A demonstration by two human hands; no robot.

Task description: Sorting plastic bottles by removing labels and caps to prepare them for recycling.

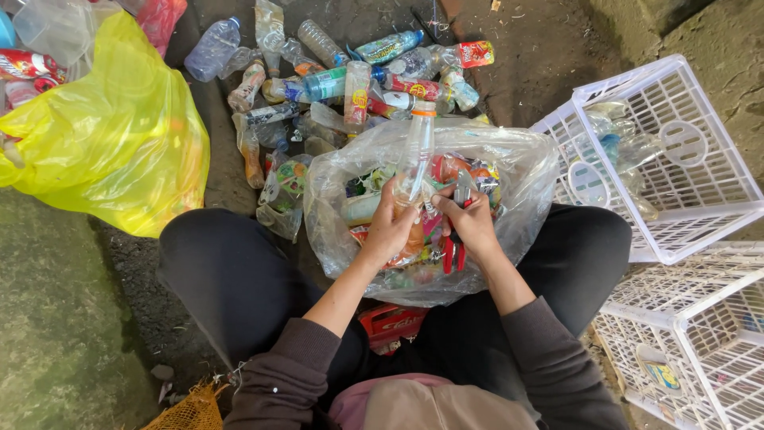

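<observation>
The person sits with knees spread, both forearms reaching forward from dark sleeves pushed up near the elbows. The left hand [389,227] is closed in a grip, thumb on top. The right hand [473,225] is close beside it, fingers [446,204] curled inward, pinching toward the left hand.

The person wears a long-sleeved top in dark brown; both sleeves [549,358] are pushed back from the wrists, with soft folds at the elbows. The trousers [231,279] are black, plain, without visible seams or markings. A dusty pink garment edge [358,402] shows at the chest, with a tan cloth panel [450,408] over it.
</observation>
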